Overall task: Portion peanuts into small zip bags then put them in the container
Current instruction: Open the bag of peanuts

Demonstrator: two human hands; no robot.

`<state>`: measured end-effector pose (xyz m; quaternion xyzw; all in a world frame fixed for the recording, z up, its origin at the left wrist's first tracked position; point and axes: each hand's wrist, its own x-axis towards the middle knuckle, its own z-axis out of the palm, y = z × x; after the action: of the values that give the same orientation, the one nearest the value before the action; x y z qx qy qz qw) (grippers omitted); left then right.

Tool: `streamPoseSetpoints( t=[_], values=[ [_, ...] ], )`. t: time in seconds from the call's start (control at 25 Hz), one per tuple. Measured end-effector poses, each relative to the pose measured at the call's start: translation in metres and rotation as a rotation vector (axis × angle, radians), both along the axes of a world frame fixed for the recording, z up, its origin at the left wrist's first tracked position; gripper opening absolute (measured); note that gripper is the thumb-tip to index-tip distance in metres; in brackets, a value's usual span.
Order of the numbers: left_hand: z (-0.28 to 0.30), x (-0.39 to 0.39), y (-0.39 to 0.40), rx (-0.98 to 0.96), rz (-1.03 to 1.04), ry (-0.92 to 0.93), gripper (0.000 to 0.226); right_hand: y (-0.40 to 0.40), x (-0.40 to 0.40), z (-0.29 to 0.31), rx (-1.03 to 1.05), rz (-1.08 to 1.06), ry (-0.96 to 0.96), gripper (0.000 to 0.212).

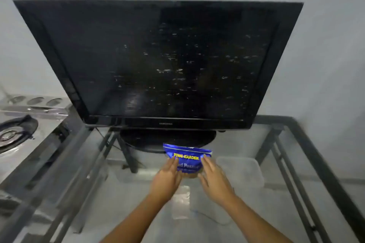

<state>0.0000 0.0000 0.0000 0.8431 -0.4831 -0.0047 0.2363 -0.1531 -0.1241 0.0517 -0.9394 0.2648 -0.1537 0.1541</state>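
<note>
A blue peanut packet (187,156) with yellow lettering stands upright on the glass table (227,144), just in front of the television's base. My left hand (167,177) presses on its left side and my right hand (214,179) on its right side, fingers stretched along the packet. A small clear zip bag (181,203) lies flat on the glass below my hands. A clear plastic container (242,171) sits to the right of the packet, and its clear lid (211,211) lies near my right forearm.
A large black television (158,61) fills the back of the table, its oval base (167,140) right behind the packet. A steel gas stove (21,130) stands at the left. The table's dark metal frame (316,163) runs along the right.
</note>
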Motion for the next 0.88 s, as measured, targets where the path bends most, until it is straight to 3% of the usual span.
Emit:
streamPoseSetpoints(
  t=[0.16,0.44,0.6,0.88],
  values=[
    [0.025,0.035,-0.026,0.155,0.019,0.100,0.053,-0.017,0.052,-0.012,0.154,0.005,0.152,0.061],
    [0.026,0.066,-0.057,0.262,-0.034,0.045,0.048,-0.042,0.089,-0.027,0.095,0.015,0.311,0.062],
    [0.026,0.075,-0.067,0.299,-0.096,0.028,0.032,-0.046,0.089,-0.028,0.079,0.022,0.353,0.060],
    [0.036,0.098,-0.069,0.332,-0.160,0.312,0.028,-0.056,0.075,-0.033,0.004,0.118,0.327,0.062]
  ],
)
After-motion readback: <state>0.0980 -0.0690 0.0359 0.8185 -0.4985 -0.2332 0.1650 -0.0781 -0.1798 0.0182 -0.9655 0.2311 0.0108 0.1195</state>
